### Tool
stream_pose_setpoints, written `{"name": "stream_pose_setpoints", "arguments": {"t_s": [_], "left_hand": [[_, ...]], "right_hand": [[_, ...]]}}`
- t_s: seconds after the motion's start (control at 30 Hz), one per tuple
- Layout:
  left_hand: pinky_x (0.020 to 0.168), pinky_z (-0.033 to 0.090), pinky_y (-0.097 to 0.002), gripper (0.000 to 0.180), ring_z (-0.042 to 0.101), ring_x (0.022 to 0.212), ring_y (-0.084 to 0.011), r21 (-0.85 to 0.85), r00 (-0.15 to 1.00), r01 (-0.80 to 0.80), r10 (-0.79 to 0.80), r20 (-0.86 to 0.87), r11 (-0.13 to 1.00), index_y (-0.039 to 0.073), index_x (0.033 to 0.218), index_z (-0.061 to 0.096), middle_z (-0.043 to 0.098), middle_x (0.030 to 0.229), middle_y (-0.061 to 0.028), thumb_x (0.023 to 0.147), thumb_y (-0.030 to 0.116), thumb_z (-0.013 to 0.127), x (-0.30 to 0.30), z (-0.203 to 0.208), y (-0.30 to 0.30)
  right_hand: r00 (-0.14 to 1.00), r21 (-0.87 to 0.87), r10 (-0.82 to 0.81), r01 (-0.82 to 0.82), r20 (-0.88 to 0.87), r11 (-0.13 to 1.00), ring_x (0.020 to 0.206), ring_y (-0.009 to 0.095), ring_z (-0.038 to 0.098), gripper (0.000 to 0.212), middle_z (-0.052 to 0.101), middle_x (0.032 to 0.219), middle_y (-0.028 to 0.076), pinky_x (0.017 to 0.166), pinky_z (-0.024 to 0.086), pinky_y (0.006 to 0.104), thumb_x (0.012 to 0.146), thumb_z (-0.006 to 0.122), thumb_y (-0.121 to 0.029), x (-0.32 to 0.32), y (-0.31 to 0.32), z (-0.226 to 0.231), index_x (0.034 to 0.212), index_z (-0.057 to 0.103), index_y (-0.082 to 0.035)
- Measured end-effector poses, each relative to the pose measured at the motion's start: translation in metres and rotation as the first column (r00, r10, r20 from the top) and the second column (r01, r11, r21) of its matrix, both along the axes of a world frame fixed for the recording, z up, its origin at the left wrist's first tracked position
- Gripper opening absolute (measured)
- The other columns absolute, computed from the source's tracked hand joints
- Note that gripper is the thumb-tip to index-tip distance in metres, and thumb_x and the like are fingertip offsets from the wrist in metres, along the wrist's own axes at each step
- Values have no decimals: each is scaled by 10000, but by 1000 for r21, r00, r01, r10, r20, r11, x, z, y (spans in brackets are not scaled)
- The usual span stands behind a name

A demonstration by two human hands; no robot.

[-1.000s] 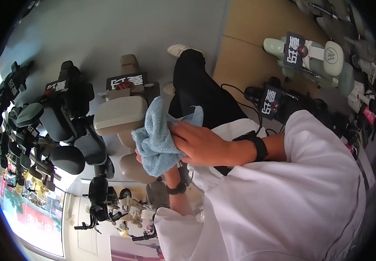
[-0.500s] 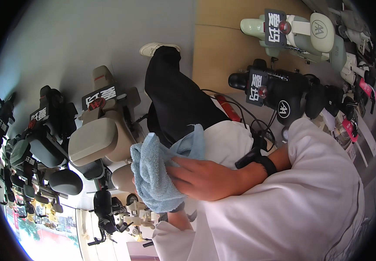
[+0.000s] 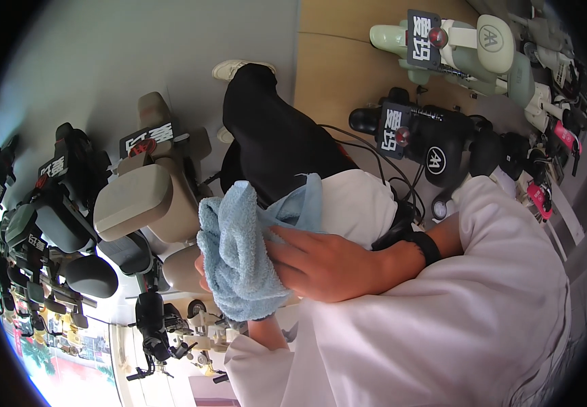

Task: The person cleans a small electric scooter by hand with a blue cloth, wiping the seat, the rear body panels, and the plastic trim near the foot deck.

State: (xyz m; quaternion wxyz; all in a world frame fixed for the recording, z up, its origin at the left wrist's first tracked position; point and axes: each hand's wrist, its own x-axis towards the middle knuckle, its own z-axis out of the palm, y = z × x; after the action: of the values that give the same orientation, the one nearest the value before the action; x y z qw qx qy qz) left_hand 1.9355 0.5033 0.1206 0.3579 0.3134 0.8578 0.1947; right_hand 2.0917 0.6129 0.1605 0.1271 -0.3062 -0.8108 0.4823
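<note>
A light blue terry towel (image 3: 236, 254) is bunched up between my two hands in front of my body. My right hand (image 3: 334, 268) comes in from the right and grips its side, with the fingers pressed into the folds. Behind the cloth is my left hand (image 3: 201, 273), mostly hidden; only a few fingertips show at the towel's left edge, wrapped round it. One loose flap of the towel hangs toward my white shirt (image 3: 358, 203). A black band (image 3: 429, 247) circles my right wrist.
To the left, a beige scooter (image 3: 137, 200) stands among several dark scooters. On the right are a black scooter (image 3: 436, 142) and a pale green scooter (image 3: 453, 44). Black cables (image 3: 375, 152) hang near my waist. Grey floor (image 3: 171, 41) meets a tan floor panel (image 3: 341, 61).
The towel and both hands have shifted slightly up and left in view, and the scooters have drifted left too. Both hands keep hold of the bunched towel.
</note>
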Motion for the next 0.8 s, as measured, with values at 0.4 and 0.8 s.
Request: {"name": "stream_pose_setpoints", "arguments": {"t_s": [0.4,0.8], "left_hand": [[847,537,-360,685,660,931,-226,327,664,-747,614,428,579,4,1144,531,647,1026,-99,600,156,919,-1,-49,-7],[978,436,-388,420,584,1057,-247,687,692,-422,700,-177,591,-21,1160,558,587,1146,-110,779,-2,736,-72,-59,54]], "right_hand": [[980,-96,185,-191,-74,977,1134,406,559,597,521,1252,207,871,546,423,573,791,-101,-31,38,-31,1110,568,36],[951,138,250,-227,-184,964,1205,380,501,575,490,1335,164,917,511,432,701,702,-129,-167,56,-88,1241,538,-19]]}}
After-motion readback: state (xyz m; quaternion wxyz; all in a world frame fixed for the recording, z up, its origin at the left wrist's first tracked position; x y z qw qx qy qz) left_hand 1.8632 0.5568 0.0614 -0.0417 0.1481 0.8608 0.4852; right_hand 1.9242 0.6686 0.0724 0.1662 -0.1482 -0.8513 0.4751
